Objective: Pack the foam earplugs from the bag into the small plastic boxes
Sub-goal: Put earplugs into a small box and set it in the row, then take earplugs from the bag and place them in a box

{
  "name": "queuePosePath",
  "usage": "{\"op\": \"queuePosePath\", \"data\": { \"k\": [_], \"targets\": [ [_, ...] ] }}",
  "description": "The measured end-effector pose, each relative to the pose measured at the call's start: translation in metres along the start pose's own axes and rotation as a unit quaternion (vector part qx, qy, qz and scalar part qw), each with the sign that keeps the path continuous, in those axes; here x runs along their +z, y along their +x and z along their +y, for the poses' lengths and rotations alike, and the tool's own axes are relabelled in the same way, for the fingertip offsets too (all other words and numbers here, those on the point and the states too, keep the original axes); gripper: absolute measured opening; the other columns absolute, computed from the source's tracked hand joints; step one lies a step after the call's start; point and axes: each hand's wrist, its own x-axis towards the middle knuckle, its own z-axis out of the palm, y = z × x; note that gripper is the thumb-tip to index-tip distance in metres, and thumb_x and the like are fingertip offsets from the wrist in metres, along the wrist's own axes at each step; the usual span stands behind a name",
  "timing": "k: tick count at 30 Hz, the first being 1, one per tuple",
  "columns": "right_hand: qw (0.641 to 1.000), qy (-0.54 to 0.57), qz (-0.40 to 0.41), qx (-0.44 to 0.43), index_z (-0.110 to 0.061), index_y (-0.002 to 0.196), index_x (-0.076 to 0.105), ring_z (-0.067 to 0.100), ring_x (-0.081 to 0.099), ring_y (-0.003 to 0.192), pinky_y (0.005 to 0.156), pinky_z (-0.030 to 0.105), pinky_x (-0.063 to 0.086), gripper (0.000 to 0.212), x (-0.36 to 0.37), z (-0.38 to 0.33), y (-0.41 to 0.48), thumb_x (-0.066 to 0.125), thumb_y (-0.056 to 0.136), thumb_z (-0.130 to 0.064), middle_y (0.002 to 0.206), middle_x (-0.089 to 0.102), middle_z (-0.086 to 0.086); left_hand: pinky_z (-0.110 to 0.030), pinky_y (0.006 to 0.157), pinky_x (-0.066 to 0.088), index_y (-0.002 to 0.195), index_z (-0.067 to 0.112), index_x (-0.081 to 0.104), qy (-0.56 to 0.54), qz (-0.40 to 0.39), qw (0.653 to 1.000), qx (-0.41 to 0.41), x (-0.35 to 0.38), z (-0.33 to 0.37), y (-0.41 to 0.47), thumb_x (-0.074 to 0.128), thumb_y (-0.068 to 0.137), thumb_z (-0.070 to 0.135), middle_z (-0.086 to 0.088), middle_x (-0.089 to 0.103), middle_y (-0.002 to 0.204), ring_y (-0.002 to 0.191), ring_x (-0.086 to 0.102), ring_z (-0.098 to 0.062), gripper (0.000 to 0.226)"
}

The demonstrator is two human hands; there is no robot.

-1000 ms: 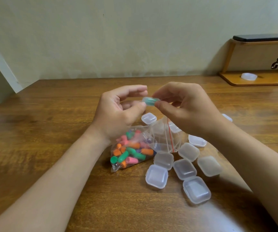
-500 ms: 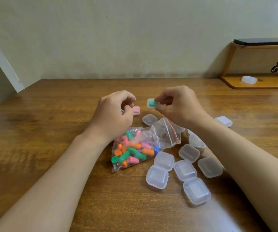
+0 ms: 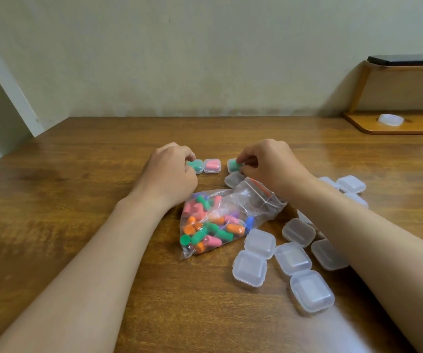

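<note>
1. Head view: the right hand (image 3: 269,166) has thumb and fingers (image 3: 242,161) pinching the right green box (image 3: 233,165) at the far side of the desk (image 3: 78,200). I cannot tell whether the box rests on the wood or sits just above it.
2. The left hand (image 3: 172,171) has its fingers curled down onto the left green box (image 3: 196,166). The back of the hand hides whether they pinch or only press. The pink box (image 3: 212,166) sits just beside it, between the two green ones.
3. Stock: the loose earplugs (image 3: 205,225) lie in the bag (image 3: 253,207) at mid-desk, its mouth turned toward the right wrist. The empty boxes (image 3: 292,258) are clustered to the right of the bag.
4. Risk: if the lid of the right green box is not fully snapped, the squashed foam will likely push it open once the pinch lets go.
5. Risk: an unfilled box (image 3: 232,180) lies right against the pinched one. If the pinched box is set down half on top of it, it may tilt or skid.
6. Risk: the right forearm passes beside the bag mouth and over part of the cluster. A quick pull-back could drag the bag, spill earplugs or sweep boxes toward the desk edge.
7. Writing: none is readable. The bag shows only a red seal strip (image 3: 261,188), and the boxes are unmarked. On the shelf (image 3: 383,128), the dark flat object (image 3: 406,59) shows no label.
</note>
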Motion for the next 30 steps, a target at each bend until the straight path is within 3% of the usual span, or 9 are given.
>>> {"op": "queuePosePath", "data": {
  "k": [5, 11, 25, 30],
  "targets": [
    [1.000, -0.011, -0.024, 0.010, -0.019, 0.120, 0.071, 0.026, 0.064, 0.103, 0.092, 0.040, 0.056, 0.032, -0.0008, -0.0014, -0.0005, 0.054, 0.094, -0.009, 0.119, 0.067, 0.011, -0.032, 0.103, 0.043, 0.134, 0.016, 0.062, 0.014, -0.040, 0.999, -0.018, 0.0014, 0.0007, 0.0000, 0.049, 0.097, 0.006, -0.002, 0.055, 0.140, 0.131, 0.047, -0.019, 0.040],
    [0.999, -0.012, -0.050, 0.003, -0.020, 0.130, 0.064, 0.023, 0.061, 0.111, 0.095, 0.039, 0.055, 0.036, -0.0030, -0.0045, -0.0028, 0.053, 0.098, -0.011, 0.128, 0.063, 0.009, -0.033, 0.106, 0.043, 0.131, 0.014, 0.064, 0.009, -0.048, 0.999, -0.011, 0.0023, 0.0010, -0.0001, 0.048, 0.097, 0.004, -0.003, 0.057, 0.139, 0.131, 0.050, -0.019, 0.039],
    [0.998, -0.019, -0.052, -0.017, -0.020, 0.132, 0.063, 0.022, 0.061, 0.115, 0.096, 0.033, 0.053, 0.037, -0.0030, -0.0066, -0.0046, 0.055, 0.097, -0.011, 0.129, 0.064, 0.008, -0.030, 0.102, 0.044, 0.132, 0.014, 0.063, 0.004, -0.040, 0.999, -0.002, 0.0035, -0.0002, 0.0002, 0.050, 0.098, 0.005, -0.003, 0.056, 0.139, 0.130, 0.050, -0.018, 0.038],
    [0.999, -0.016, -0.037, -0.023, -0.021, 0.129, 0.064, 0.020, 0.061, 0.112, 0.086, 0.026, 0.049, 0.036, -0.0027, -0.0060, -0.0059, 0.055, 0.097, -0.010, 0.126, 0.065, 0.006, -0.028, 0.094, 0.048, 0.128, 0.016, 0.066, -0.010, -0.017, 1.000, 0.015, 0.0038, -0.0002, -0.0010, 0.051, 0.098, 0.006, -0.003, 0.054, 0.133, 0.121, 0.053, -0.017, 0.034]
  ]
}}
